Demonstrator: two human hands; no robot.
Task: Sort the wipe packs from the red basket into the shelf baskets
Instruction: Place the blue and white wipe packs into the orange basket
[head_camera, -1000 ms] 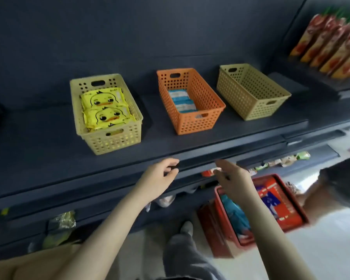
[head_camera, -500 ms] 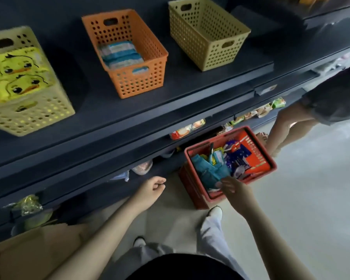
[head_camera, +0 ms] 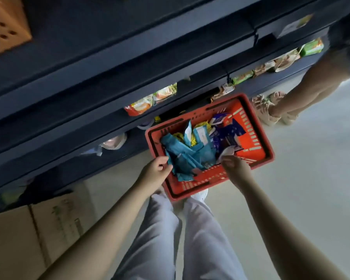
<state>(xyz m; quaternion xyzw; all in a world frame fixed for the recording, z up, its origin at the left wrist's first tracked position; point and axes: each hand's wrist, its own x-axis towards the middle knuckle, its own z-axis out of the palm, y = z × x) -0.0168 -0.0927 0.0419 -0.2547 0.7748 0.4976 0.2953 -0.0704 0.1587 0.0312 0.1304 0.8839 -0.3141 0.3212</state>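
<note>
The red basket (head_camera: 257,146) sits on the pale floor (head_camera: 311,178) at the centre of the frame, close against the foot of the dark shelf (head_camera: 129,63). Inside it, teal packs (head_camera: 188,156) lie heaped on the left, purple packs (head_camera: 224,132) on the right, and a yellow pack (head_camera: 200,126) shows between them.

The left hand (head_camera: 157,172) is at the basket's near left corner, its fingers curled against the edge of the teal packs; I cannot tell whether it has hold of one. The right hand (head_camera: 233,165) is at the near rim, its fingers curled and pinching a pale-ended pack (head_camera: 228,152) that sticks up beside the purple ones.

An orange basket (head_camera: 6,27) stands on the shelf in the upper left corner. Snack packets (head_camera: 150,101) line a lower shelf edge above the red basket. A cardboard box (head_camera: 28,229) fills the lower left, and another person's legs (head_camera: 311,83) stand at the upper right.
</note>
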